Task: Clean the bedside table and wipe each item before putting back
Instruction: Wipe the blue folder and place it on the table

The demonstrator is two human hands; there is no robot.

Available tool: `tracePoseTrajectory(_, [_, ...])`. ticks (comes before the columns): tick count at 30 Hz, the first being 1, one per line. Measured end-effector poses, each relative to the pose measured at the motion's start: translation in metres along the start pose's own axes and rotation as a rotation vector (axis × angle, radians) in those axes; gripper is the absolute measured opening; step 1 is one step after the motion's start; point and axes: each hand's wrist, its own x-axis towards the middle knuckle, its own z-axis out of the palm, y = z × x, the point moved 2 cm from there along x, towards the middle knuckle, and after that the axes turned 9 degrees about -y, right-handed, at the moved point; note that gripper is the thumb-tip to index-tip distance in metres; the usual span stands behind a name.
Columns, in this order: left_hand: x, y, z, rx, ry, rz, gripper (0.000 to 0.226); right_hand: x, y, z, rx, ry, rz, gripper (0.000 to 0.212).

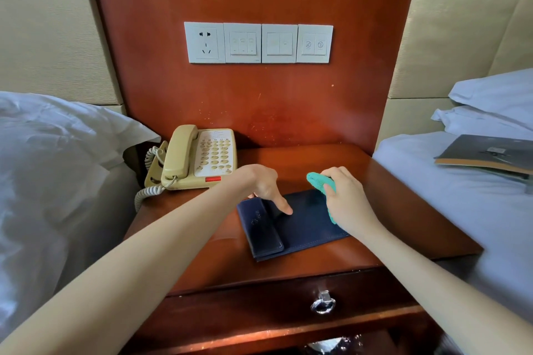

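Landmark for this report: the dark blue folder, lying flat on the bedside table, towards the front edge above the drawer.

Folder: long axis runs from front-left to rear-right, skewed against the table's front edge. A narrower flap or pocket lies along its left end, pointing away towards the telephone, which stands beyond the folder's left rear corner, apart from it.

Left hand: released, grasping nothing, one fingertip pressed down on the folder just right of the flap. It pins the item.

Right hand: clenched around a green cloth, poised over the folder's right rear portion. Whether the cloth touches the surface cannot be told.

Judgement: the wiping hand is at the right rear end, so the unwiped run lies leftward and forward, along the long axis towards the pinning finger. That finger will likely need to shift.

A book lies on the bed, well to the right of the folder.
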Motion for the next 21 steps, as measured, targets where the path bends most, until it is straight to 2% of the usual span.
tracePoseTrajectory(3, [0.002, -0.001, -0.001, -0.116, -0.036, -0.01, 0.075, -0.003, -0.002, 0.002, -0.191, 0.024, 0.005, 0.034])
tracePoseTrajectory(11, [-0.005, -0.003, -0.01, -0.259, -0.12, -0.019, 0.023, -0.008, -0.005, -0.001, -0.305, 0.109, 0.028, 0.037])
tracePoseTrajectory(15, [-0.022, -0.008, -0.004, -0.365, -0.158, 0.105, 0.015, -0.007, -0.007, -0.003, -0.218, 0.12, -0.008, 0.037])
tracePoseTrajectory(18, [-0.032, -0.015, 0.006, -0.568, -0.303, 0.294, 0.019, -0.004, -0.007, -0.007, -0.083, 0.161, -0.017, 0.032])
tracePoseTrajectory(19, [-0.033, -0.018, 0.008, -0.639, -0.313, 0.342, 0.014, -0.002, -0.006, -0.01, -0.028, 0.185, -0.01, 0.03])
tracePoseTrajectory(21, [-0.032, -0.026, 0.01, -0.768, -0.218, 0.397, 0.009, 0.005, -0.008, -0.017, 0.102, 0.249, 0.009, 0.027])
